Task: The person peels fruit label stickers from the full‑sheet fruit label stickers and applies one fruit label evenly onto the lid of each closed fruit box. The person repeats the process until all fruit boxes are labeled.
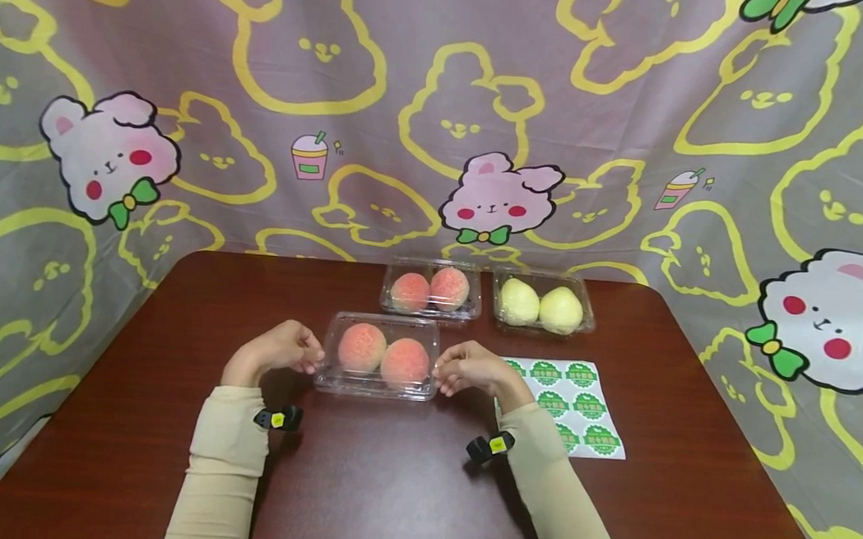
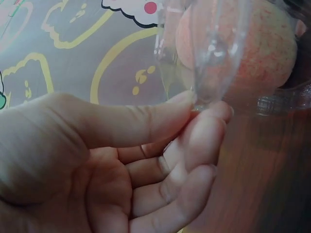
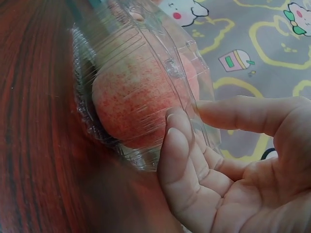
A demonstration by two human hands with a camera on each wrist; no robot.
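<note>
In the head view, a clear plastic clamshell box [image 1: 375, 390] holds two peaches [image 1: 405, 363] near the middle of the table. My left hand [image 1: 281, 349] pinches the rim at its left end between thumb and fingers. At the opposite end, my right hand [image 1: 473, 369] pinches the rim the same way. The left wrist view has the thumb and fingertips meeting on the clear plastic edge [image 2: 209, 73], with a peach [image 2: 265, 46] behind it. In the right wrist view, the lid lies over a peach [image 3: 136, 97]; whether it is latched cannot be told.
Behind stand another clear box with two peaches [image 1: 449, 289] and one with two pale yellow-green fruits [image 1: 520, 301]. A sheet of round green stickers [image 1: 579, 406] lies on the brown table [image 1: 373, 488], partly under my right wrist. A patterned curtain [image 1: 380, 143] hangs behind the table.
</note>
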